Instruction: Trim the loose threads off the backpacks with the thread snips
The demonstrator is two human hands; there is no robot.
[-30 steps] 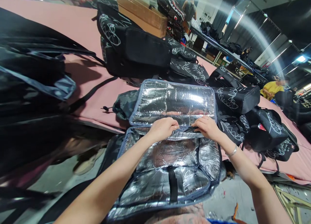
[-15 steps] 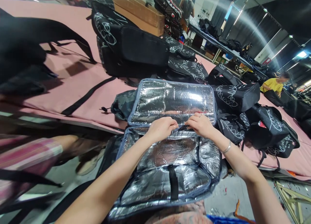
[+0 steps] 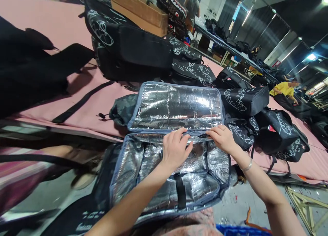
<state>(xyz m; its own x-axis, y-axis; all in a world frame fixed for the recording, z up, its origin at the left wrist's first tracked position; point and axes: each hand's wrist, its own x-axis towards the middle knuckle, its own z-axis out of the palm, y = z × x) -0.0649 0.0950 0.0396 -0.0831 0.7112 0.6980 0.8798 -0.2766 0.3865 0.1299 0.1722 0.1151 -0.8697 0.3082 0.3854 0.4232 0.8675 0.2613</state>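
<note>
A bag lined with silver foil [image 3: 217, 178] lies wide open in front of me, its foil-lined lid [image 3: 179, 106] folded back on the pink tabletop. Across the inner wall runs a black strap [image 3: 181, 191]. At the hinge edge between lid and body, my right hand [image 3: 221, 137] pinches a small black strip [image 3: 203, 136]. To its left, my left hand [image 3: 176, 145] hovers over the edge with its fingers apart and nothing visible in them. The far end of the black strip lies between the two hands.
Black backpacks with white line drawings [image 3: 246, 101] crowd the pink table [image 3: 82, 102] behind and to the right. A cardboard box [image 3: 143, 15] stands at the back. A person in yellow [image 3: 284, 89] works far right. Blurred black fabric [image 3: 33, 72] fills the left.
My left hand has let go at the hinge edge and its fingers have spread. My right hand has shifted right along the edge. The black fabric at left has moved.
</note>
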